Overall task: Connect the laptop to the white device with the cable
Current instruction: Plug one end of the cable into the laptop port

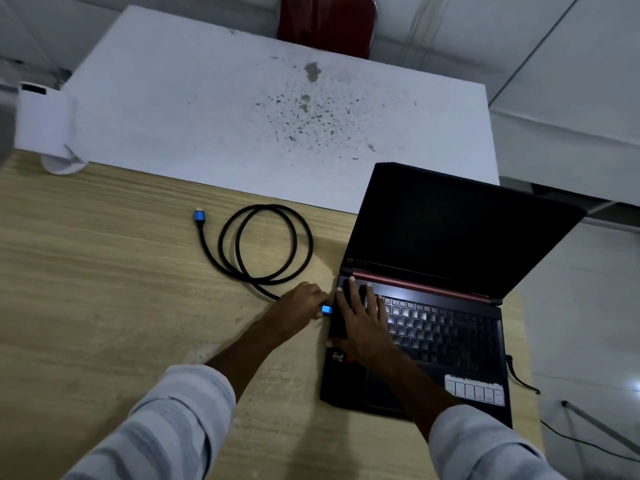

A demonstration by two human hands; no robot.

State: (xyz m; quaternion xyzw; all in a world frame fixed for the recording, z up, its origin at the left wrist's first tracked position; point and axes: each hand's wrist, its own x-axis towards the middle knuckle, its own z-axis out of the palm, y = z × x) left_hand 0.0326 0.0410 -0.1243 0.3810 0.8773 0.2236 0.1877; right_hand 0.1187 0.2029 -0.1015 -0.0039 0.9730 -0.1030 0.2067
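The left hand's (304,301) fingers pinch the cable's (266,244) blue plug (326,309) at the laptop's (426,327) left edge, while the right hand (360,323) lies flat and open on the keyboard, bracing it. Plugging into the laptop looks underway; whether it is seated, I cannot tell. Next, the free plug (198,216) must reach the white device (45,123) at the table's (104,271) far left.

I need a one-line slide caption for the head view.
Left hand brings the cable's blue plug to the laptop's left edge while the right hand steadies it.
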